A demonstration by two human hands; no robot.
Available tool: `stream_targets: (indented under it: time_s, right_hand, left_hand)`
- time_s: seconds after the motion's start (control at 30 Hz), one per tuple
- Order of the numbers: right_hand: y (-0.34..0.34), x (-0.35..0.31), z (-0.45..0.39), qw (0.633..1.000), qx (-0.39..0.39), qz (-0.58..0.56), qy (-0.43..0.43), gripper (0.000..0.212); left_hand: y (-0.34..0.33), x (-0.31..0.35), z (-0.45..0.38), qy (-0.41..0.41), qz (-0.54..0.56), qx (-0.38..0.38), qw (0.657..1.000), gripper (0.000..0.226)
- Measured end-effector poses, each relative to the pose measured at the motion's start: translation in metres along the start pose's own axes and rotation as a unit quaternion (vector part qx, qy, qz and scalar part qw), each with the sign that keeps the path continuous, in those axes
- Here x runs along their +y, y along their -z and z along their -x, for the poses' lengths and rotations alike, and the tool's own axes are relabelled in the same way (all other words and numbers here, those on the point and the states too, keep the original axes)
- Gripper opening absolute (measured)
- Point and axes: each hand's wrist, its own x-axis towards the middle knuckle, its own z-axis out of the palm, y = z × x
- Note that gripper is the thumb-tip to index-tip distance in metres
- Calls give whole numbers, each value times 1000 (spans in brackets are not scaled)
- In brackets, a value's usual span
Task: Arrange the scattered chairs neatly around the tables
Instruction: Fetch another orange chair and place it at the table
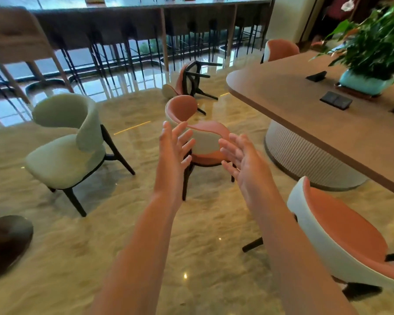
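Observation:
An orange and white chair [205, 142] stands upright on the floor ahead, away from the long wooden table [305, 110] on the right. Both arms reach toward it: my left hand [174, 148] and my right hand [241, 158] are held out in front of its backrest with fingers spread, holding nothing. Another orange chair [189, 80] lies tipped over on the floor behind it. A pale green chair [71, 142] stands to the left. A further orange chair [341, 233] sits at the table's near side, and one [280, 50] at its far end.
A potted plant [373, 53] in a turquoise pot stands on the table, beside black socket panels [336, 100]. The table's ribbed white base [305, 155] rises from the glossy marble floor. A bar counter with dark stools [146, 30] runs along the back. A brown seat [5, 242] shows at lower left.

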Motion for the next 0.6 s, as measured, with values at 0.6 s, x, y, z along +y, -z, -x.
stream_targets:
  time_s: [0.6]
  right_hand:
    - [-192,39,-115,991,-126,32,-35,50]
  left_hand:
    - [171,46,-101,-30,-41,147,988,64]
